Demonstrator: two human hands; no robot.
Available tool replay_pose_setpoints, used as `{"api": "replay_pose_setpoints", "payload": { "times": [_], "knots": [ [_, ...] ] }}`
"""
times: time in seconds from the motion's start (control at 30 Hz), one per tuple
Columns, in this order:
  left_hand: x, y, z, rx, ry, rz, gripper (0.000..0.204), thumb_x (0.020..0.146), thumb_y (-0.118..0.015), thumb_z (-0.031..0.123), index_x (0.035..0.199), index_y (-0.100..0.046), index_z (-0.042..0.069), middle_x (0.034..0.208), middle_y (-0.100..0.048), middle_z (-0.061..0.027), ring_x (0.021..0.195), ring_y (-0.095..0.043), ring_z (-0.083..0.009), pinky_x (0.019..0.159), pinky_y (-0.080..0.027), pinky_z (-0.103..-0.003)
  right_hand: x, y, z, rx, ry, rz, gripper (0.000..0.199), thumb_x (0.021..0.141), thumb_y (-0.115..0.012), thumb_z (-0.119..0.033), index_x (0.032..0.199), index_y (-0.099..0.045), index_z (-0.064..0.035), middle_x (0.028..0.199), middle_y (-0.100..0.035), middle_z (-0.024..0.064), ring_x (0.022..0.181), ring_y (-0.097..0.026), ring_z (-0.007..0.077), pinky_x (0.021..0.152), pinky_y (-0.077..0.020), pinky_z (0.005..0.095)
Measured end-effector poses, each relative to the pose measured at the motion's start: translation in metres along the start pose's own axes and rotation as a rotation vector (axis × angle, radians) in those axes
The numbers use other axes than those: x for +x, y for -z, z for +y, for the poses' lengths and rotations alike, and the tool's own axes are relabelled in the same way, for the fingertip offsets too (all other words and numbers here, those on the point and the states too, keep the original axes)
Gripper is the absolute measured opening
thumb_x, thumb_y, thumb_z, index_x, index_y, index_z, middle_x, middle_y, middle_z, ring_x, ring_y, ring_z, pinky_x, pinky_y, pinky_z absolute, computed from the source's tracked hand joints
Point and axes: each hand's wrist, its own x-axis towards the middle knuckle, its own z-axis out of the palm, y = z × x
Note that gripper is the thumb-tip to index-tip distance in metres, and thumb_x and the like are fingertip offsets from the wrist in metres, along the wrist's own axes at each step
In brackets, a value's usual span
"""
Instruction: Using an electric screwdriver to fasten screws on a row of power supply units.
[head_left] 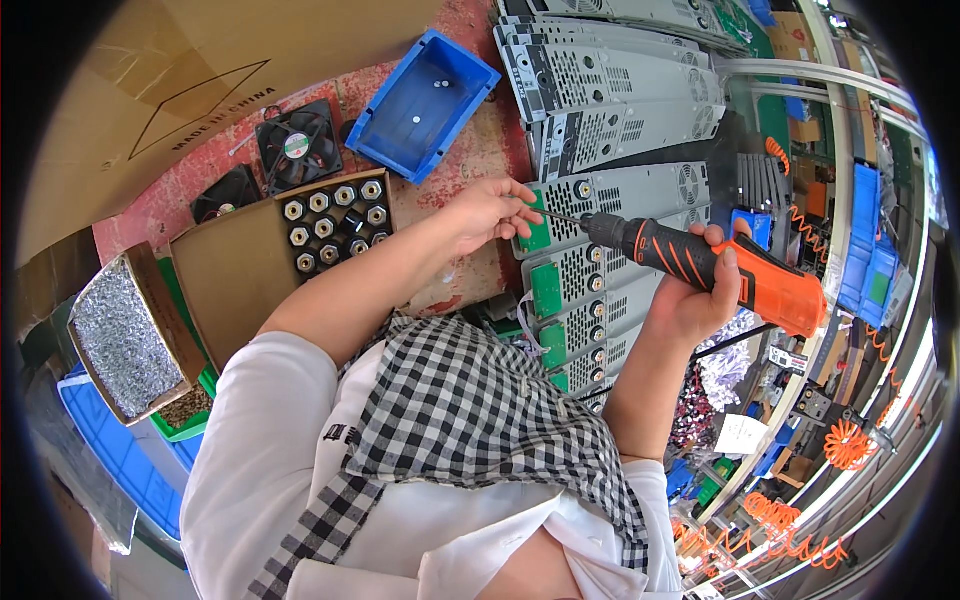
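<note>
**A:** What am I looking at from here?

**B:** I see an orange and black electric screwdriver (715, 268) held level above a stack of grey perforated metal chassis (610, 200). The right hand (700, 295) is wrapped around its grip, fingers closed tight on the ribbed black section, thumb over the top. I judge the tool to be moderately heavy and rigid, weighted toward the orange body at the back, so the ribbed rubber part is the right place to hold it; it should not slip there.

**A:** And the other hand?

**B:** The left hand (490, 210) sits at the front of the tool, fingertips pinched together around the thin bit (560, 215). I think it is steadying the bit or holding a small screw at its tip, but the tip is too small for me to tell which. The fingers are drawn together, not spread.

**A:** How would the bit itself handle?

**B:** Thin, stiff steel, I judge; a light pinch is enough, and pressing sideways would only skew it off the screw.

**A:** What lies beneath?

**B:** The chassis lie overlapped like roof tiles, each with a green panel (545, 290) and round silver connectors at its near end. They look like stiff sheet metal with sharp edges. To the person's left I see a cardboard tray of hex nuts (335, 220), a blue plastic bin (425, 105), two black cooling fans (298, 147), and a box of small silvery parts (120, 340), all on a worn red bench (170, 210).
</note>
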Motion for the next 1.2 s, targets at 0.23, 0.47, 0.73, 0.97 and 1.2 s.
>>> {"api": "replay_pose_setpoints", "payload": {
  "times": [0.23,0.47,0.73,0.97,1.2],
  "knots": [
    [-0.001,-0.009,0.0,-0.144,0.05,-0.03,0.011,0.086,-0.044,0.017,0.085,-0.046,0.006,0.076,-0.057,-0.0079,0.058,-0.052,-0.0097,0.043,-0.036,-0.016,0.004,-0.002,-0.005,0.021,0.019,0.006,0.036,0.07,-0.054,-0.007,0.101,-0.043,0.0044,0.076,-0.051,0.0107,0.074,-0.05,0.0177,0.075,-0.04,0.033],
    [0.002,0.001,-0.006,-0.278,0.059,-0.07,0.019,0.08,-0.055,0.023,0.077,-0.05,0.006,0.063,-0.054,-0.0041,0.05,-0.047,-0.0074,0.042,-0.036,-0.015,0.006,-0.004,-0.007,0.017,0.0,-0.019,0.037,0.069,-0.055,-0.009,0.102,-0.043,0.0042,0.076,-0.051,0.011,0.075,-0.05,0.0187,0.076,-0.0392,0.0327],
    [0.001,-0.003,-0.008,-0.305,0.123,-0.008,0.029,0.078,-0.056,0.031,0.074,-0.049,0.003,0.054,-0.047,-0.0021,0.04,-0.039,-0.0059,0.033,-0.028,-0.014,0.002,-0.012,-0.011,0.004,-0.002,-0.047,0.039,0.068,-0.056,-0.01,0.102,-0.042,0.0044,0.074,-0.051,0.0111,0.075,-0.049,0.0202,0.077,-0.0388,0.0333],
    [-0.004,-0.004,-0.008,-0.23,0.124,-0.008,0.036,0.077,-0.055,0.039,0.073,-0.048,0.004,0.051,-0.043,0.0005,0.04,-0.038,-0.0047,0.032,-0.023,-0.014,0.006,-0.002,-0.009,-0.034,-0.03,-0.12,0.039,0.071,-0.053,-0.011,0.105,-0.041,0.0023,0.079,-0.051,0.0117,0.079,-0.048,0.0205,0.081,-0.0376,0.0327],
    [0.001,-0.001,-0.011,0.014,0.047,-0.007,0.044,0.079,-0.05,0.045,0.076,-0.048,0.0,0.051,-0.045,-0.0016,0.038,-0.039,-0.0067,0.031,-0.026,-0.017,0.006,-0.002,-0.003,-0.069,-0.031,-0.137,0.04,0.069,-0.055,-0.011,0.104,-0.041,0.0035,0.078,-0.051,0.0118,0.078,-0.048,0.021,0.08,-0.0372,0.0335]
  ]
}}
